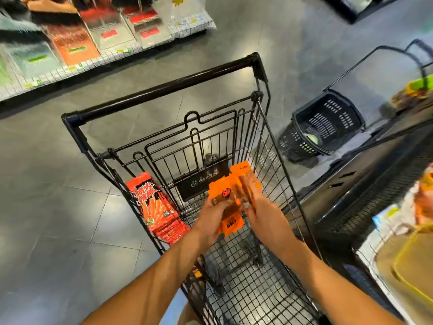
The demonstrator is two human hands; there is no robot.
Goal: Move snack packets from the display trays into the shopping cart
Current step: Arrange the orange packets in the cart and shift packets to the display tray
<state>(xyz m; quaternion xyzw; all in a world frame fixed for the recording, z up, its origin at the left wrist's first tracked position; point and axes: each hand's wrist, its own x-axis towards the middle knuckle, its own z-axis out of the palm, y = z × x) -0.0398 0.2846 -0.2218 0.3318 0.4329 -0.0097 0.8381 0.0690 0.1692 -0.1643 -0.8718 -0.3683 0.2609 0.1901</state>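
A black wire shopping cart [269, 141] stands in front of me, its handle on the far side. Both my hands are over the cart's basket. My left hand [210, 219] grips orange snack packets [230, 221] from below. My right hand [262, 212] holds more orange packets [243, 177] that fan out towards the cart's folded child seat. A stack of red snack packets [157, 207] leans upright against the cart's left wall. The hands and packets are slightly blurred.
A black plastic basket [323, 127] lies tilted on the grey tiled floor to the right of the cart. Display trays with snacks [421, 207] run along the right edge. A low shelf of packaged goods [82, 43] lines the far left.
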